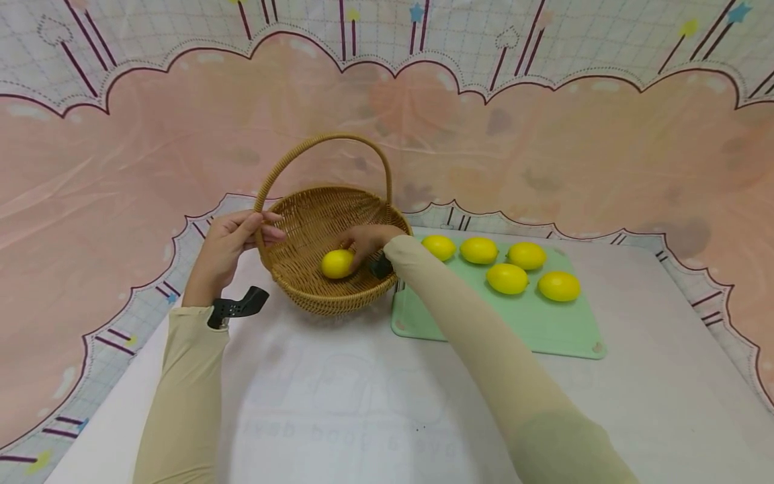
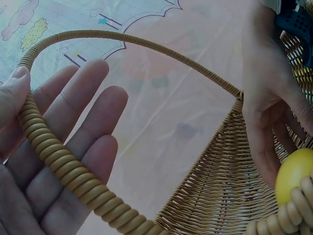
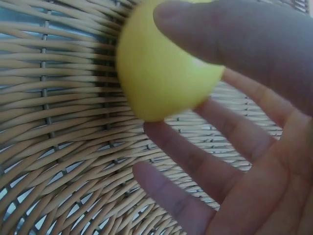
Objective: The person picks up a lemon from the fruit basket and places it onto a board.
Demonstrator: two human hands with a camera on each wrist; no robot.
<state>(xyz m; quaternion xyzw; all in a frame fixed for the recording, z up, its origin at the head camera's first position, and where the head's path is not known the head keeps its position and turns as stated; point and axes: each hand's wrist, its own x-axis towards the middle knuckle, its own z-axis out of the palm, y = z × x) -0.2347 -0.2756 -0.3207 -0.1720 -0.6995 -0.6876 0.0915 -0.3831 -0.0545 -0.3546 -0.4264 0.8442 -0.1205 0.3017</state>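
Observation:
A brown wicker basket (image 1: 332, 304) with a tall arched handle stands on the table. My left hand (image 1: 222, 254) holds the left side of the handle (image 2: 63, 164) between thumb and fingers, the other fingers extended behind it. Inside the basket, my right hand (image 1: 367, 240) grips a yellow lemon (image 3: 161, 73). In the right wrist view its thumb lies over the lemon and fingertips touch the underside, close above the woven bottom. The left wrist view shows this lemon partly hidden by the basket rim.
Right of the basket lies a green cutting board (image 1: 484, 326) with several lemons (image 1: 506, 278) on it. The right forearm crosses over the board's left part. A patterned cloth (image 1: 484, 154) hangs behind the white table (image 1: 338, 403).

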